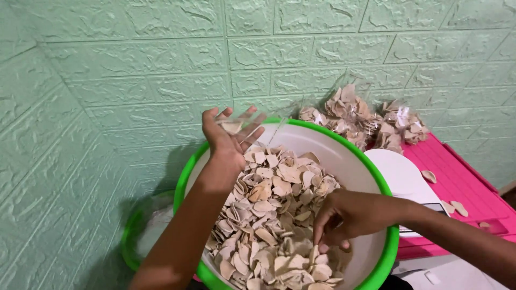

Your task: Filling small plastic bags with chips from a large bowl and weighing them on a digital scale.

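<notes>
A big white bowl with a green rim (344,142) stands in front of me, heaped with several pale tan, flat shell-like chips (279,198). My left hand (230,135) is raised above the bowl's far left rim, fingers spread, with a clear plastic bag and a chip or two against its fingers. My right hand (344,217) reaches down into the heap at the right side, fingers curled among the chips.
Several filled clear packets of the same chips (360,115) lie piled on a pink table (462,177) at the right, beside a white scale-like device (403,177) and loose chips (457,207). A second green-rimmed basin (141,231) sits lower left. A green embossed wall (107,80) is close behind.
</notes>
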